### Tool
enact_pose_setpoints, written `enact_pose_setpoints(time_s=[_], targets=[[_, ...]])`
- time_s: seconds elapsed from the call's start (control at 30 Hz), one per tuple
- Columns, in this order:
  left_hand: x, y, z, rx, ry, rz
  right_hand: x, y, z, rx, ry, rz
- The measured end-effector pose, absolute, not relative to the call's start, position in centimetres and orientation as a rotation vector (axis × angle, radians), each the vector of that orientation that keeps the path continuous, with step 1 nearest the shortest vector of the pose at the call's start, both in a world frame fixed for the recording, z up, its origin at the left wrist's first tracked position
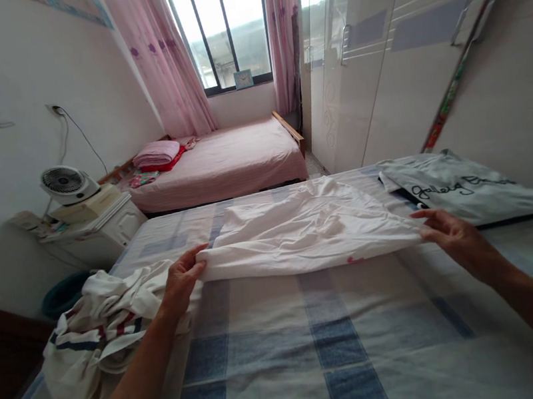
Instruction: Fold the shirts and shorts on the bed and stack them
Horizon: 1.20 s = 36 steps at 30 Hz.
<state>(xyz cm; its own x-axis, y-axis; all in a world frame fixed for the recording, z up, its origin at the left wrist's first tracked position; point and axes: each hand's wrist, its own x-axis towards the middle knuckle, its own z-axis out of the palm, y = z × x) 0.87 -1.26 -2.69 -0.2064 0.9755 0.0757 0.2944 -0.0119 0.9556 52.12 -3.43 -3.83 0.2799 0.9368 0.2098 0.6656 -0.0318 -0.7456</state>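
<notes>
White garment (298,238) bears a reddish mark (355,259); bedsheet (342,339) beneath it shows blue-and-white blocks; curtains (163,60) beyond it are pink.

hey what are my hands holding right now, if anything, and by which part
A white cloth: your left hand pinches the left end of its folded near edge, your right hand the right end.

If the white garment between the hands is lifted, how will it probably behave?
Probably floppy: the white garment lies in soft wrinkles. It may sag in the middle, since the left hand and right hand hold only the ends of its near edge. It seems light, as its fabric looks thin.
</notes>
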Motion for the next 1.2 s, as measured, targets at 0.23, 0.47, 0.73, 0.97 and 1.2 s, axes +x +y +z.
enact_pose_setpoints(time_s=[0.23,0.47,0.73,0.97,1.2], targets=[[-0.6,-1.2,-4.1,1.555,1.767,0.824,54.0,-4.6,-5.3,-2.102,-1.689,0.4],[-1.6,5.3,-2.3,2.131,2.018,0.863,55.1,1.6,-3.6,-2.08,-1.708,0.251],[1.0,14.9,-3.3,2.255,1.894,0.723,53.4,13.3,-4.2,-2.139,-1.744,0.273],[2.3,18.8,-4.7,2.314,1.754,0.658,51.4,18.2,-5.0,-2.143,-1.825,0.267],[2.4,19.5,-5.2,2.268,1.834,0.71,49.8,20.5,-5.4,-2.192,-1.833,0.279]])
